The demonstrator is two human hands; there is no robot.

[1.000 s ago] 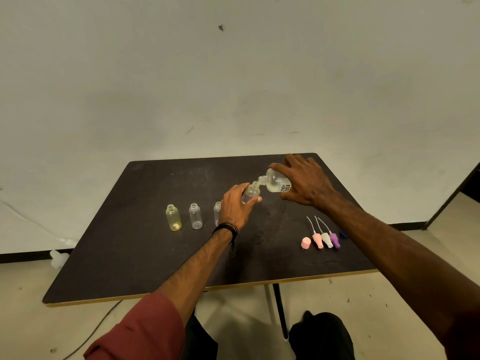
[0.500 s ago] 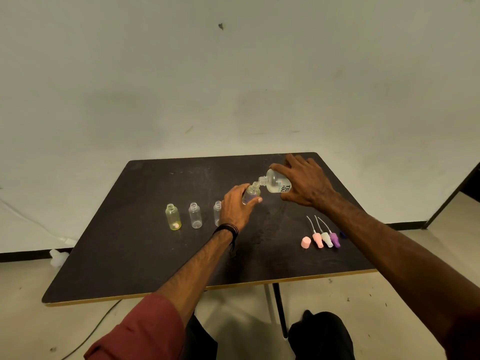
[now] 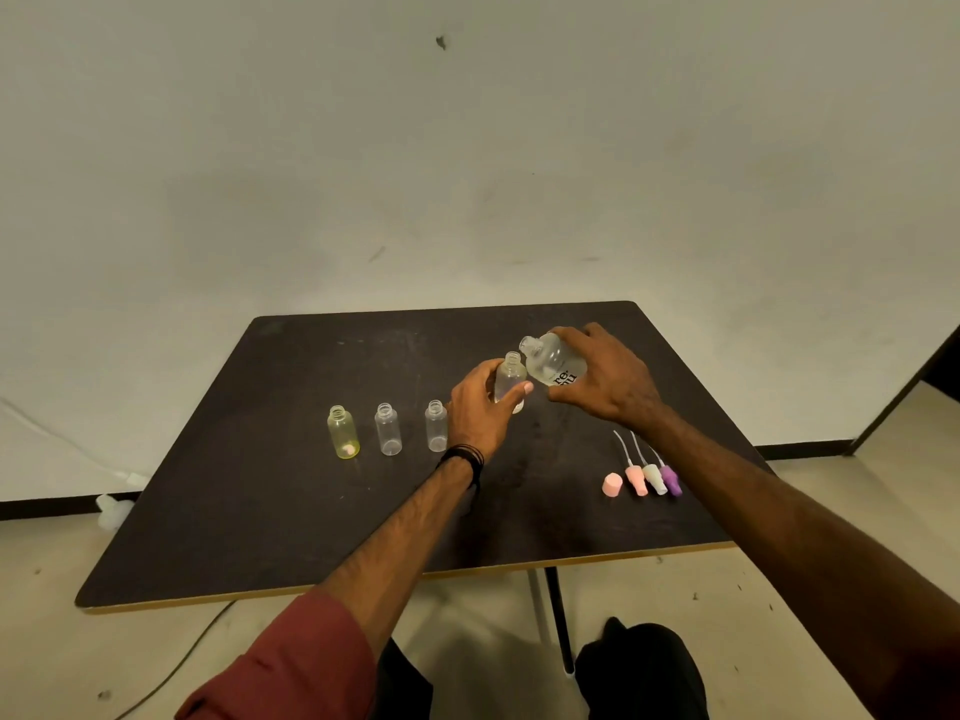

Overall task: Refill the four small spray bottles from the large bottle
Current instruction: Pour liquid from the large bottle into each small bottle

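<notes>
My left hand (image 3: 480, 410) grips a small clear spray bottle (image 3: 510, 377), nearly upright, just above the dark table (image 3: 260, 511). My right hand (image 3: 605, 379) holds the large clear bottle (image 3: 553, 360) tilted, its open neck pointing up-left beside the small bottle's mouth and a little above it. Three more small open bottles stand in a row to the left: a yellowish one (image 3: 343, 432), a clear one (image 3: 388, 429), and a clear one (image 3: 436, 426) beside my left hand.
Three spray heads with dip tubes, pink (image 3: 636, 479), whitish (image 3: 654, 478) and purple (image 3: 671, 481), lie at the right front of the table with a pink cap (image 3: 612, 484). A cable runs across the floor at the left.
The large bottle's neck has lifted away from the small bottle's mouth and tipped back upward. The small bottle has straightened in my left hand.
</notes>
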